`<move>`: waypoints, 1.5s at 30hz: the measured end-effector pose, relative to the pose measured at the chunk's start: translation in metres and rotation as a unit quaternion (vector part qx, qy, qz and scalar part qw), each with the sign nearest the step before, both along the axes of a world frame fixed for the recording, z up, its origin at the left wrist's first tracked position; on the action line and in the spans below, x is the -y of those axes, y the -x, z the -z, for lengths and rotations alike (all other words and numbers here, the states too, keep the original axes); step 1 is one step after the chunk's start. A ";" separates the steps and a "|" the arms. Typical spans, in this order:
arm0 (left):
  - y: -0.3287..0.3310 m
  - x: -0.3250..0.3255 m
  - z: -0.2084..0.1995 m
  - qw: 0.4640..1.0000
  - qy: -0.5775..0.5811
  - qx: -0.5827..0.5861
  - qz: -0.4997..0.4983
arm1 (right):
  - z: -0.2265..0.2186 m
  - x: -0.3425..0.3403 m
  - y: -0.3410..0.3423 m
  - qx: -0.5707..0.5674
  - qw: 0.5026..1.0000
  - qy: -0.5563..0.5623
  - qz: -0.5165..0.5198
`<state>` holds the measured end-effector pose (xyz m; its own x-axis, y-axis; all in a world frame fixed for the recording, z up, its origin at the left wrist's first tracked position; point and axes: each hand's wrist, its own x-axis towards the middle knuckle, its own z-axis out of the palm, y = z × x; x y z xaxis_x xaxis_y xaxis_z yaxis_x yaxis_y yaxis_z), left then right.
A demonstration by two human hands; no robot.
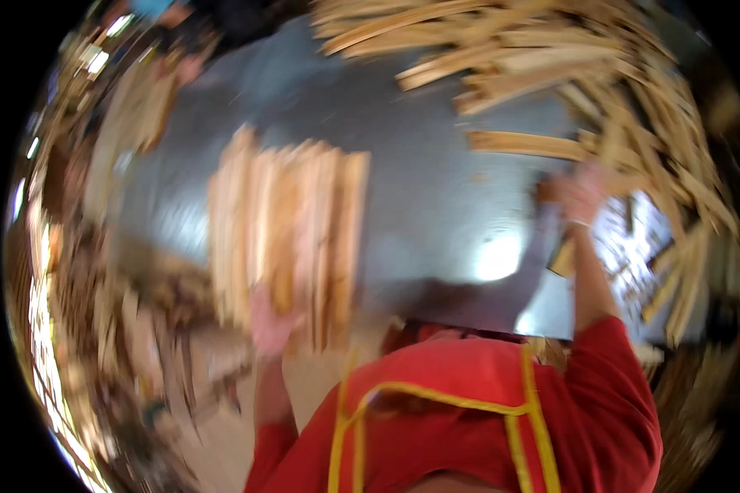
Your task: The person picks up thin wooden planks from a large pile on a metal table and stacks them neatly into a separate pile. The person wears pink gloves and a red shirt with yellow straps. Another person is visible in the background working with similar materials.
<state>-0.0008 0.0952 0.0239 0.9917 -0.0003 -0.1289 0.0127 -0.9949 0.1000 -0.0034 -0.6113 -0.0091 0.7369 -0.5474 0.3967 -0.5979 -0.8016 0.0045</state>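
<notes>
A row of pale wooden strips (292,230) lies side by side on a grey metal tabletop (419,197), their long sides running away from me. At the row's near end my left hand (273,322) touches the strips, its thumb apart from the fingers. To the right, my right hand (582,193) reaches over the table at the edge of a loose heap of strips (543,62). Motion smears its fingers, so whether it grips a strip is unclear. Just beyond it a single strip (526,145) lies crosswise.
The heap of strips curves round the table's far and right sides. Another stack of strips (131,123) sits at the far left, with a blurred person's hand (191,69) near it. Wood pieces (152,353) litter the floor at left.
</notes>
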 end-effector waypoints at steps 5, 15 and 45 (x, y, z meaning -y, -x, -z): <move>-0.033 -0.002 -0.014 0.987 0.101 -0.031 -0.117 | 0.019 0.045 0.050 0.033 0.955 -0.272 0.111; -0.036 0.015 -0.054 0.753 0.600 -0.160 -0.219 | 0.048 -0.189 0.004 0.203 0.637 -0.741 -0.066; 0.000 0.053 0.013 0.966 -0.145 0.193 0.095 | -0.037 -0.168 -0.093 -0.096 0.881 -0.328 -0.327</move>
<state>-0.0003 0.0421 0.0109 0.9518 -0.2056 0.2277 -0.1548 -0.9626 -0.2222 0.0894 -0.4429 0.0275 0.9989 -0.0449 -0.0136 -0.0451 -0.8418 -0.5380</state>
